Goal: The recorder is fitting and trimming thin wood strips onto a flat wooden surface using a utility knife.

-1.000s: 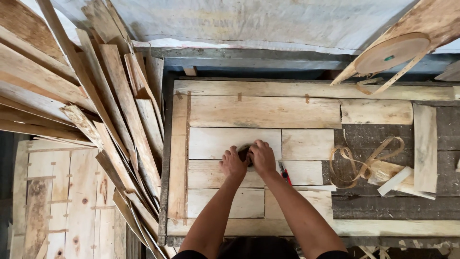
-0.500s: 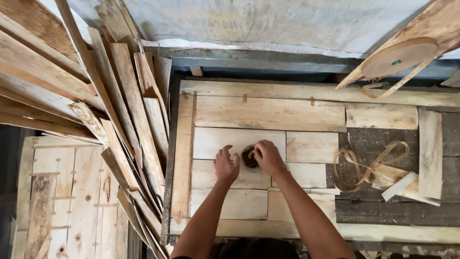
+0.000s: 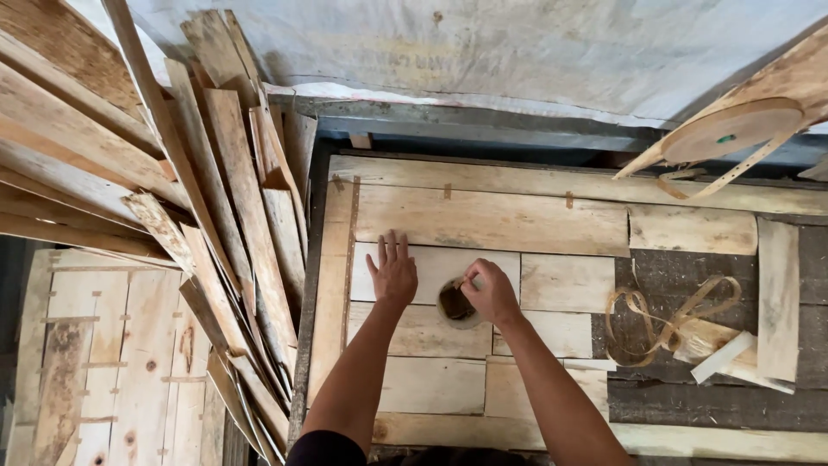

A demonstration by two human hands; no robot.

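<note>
My left hand (image 3: 393, 271) lies flat, fingers spread, on a pale plank of the wooden panel (image 3: 483, 220). Just to its right, my right hand (image 3: 492, 292) is closed around a small dark round piece (image 3: 454, 302) that sits in a knot hole of the plank. What exactly the dark piece is cannot be made out. The panel is made of several pale boards laid side by side on a dark worktop (image 3: 690, 406).
A stack of rough wooden slats (image 3: 198, 198) leans at the left, over another panel (image 3: 103, 362) lower down. A roll of thin veneer tape (image 3: 733, 129) hangs at the upper right. Loose curled tape (image 3: 655, 319) and short offcuts (image 3: 776, 293) lie right of the boards.
My left hand has let go of the dark piece and moved left, now resting flat on the plank. My right hand stays on the piece. The view has shifted slightly.
</note>
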